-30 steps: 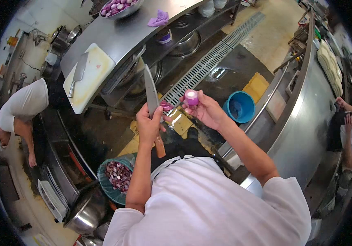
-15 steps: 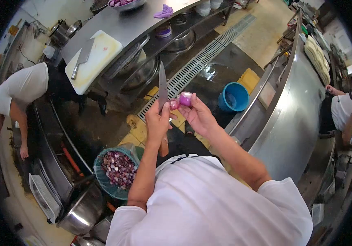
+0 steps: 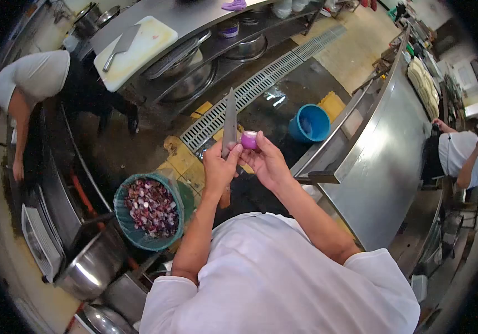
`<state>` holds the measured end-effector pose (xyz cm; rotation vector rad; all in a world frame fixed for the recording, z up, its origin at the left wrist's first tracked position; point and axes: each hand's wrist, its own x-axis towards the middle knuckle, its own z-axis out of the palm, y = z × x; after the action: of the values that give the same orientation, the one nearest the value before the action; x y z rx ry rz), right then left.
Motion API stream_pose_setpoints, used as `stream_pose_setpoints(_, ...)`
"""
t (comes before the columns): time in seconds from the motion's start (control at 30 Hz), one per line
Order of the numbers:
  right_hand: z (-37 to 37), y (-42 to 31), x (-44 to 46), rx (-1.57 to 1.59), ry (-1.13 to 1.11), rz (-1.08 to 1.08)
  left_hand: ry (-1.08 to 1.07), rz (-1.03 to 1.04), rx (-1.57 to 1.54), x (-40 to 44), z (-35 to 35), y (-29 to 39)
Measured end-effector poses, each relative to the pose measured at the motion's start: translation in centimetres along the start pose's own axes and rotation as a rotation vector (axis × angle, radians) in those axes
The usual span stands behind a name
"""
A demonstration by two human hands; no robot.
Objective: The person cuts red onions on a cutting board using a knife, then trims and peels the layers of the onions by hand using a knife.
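My left hand [image 3: 220, 167] is closed round a knife [image 3: 230, 119], its blade pointing up and away. Part of the knife's wooden handle shows below my wrist. My right hand [image 3: 269, 164] holds a peeled-looking red onion [image 3: 248, 139] between thumb and fingers, its pale cut end facing up. The two hands almost meet, with the onion just right of the blade. Whether any skin is pinched under my left thumb is hidden. Below my left forearm stands a lined bin [image 3: 117, 209] full of onion skins and scraps [image 3: 151, 209].
A blue bucket [image 3: 310, 123] stands on the floor ahead right, beside a steel counter [image 3: 370, 195]. On the far counter lie a white cutting board [image 3: 150, 42] and a cleaver [image 3: 122, 45]. One person [image 3: 33, 75] bends over at left; another person [image 3: 461, 156] is at right.
The small reddish piece by my left thumb no longer shows clearly. My view has shifted, bringing the scrap bin further into sight. The person at left has bent lower.
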<state>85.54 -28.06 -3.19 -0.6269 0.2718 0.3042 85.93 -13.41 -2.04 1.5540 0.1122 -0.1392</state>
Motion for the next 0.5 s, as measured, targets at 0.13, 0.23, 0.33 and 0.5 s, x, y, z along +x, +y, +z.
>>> stream_pose_setpoints(0.13, -0.3, 0.7, -1.6, -0.082, -0.109, 0.092, 0.084, 0.018, 0.063, -3.2, -1.1, -0.2)
stream_pose_setpoints(0.23, -0.9, 1.0, -3.0, -0.054, -0.221, 0.232, 0.178, 0.073, 0.059, -5.8, -2.0, -0.5)
stream_pose_setpoints(0.33, -1.4, 1.3, -4.5, -0.041, -0.277, 0.354, 0.234, 0.047, 0.115, -9.1, -2.3, -0.7)
stream_pose_setpoints(0.5, -2.4, 1.5, -8.1, -0.054, -0.328, 0.481, 0.351, 0.055, 0.085, -15.5, -0.3, -1.9)
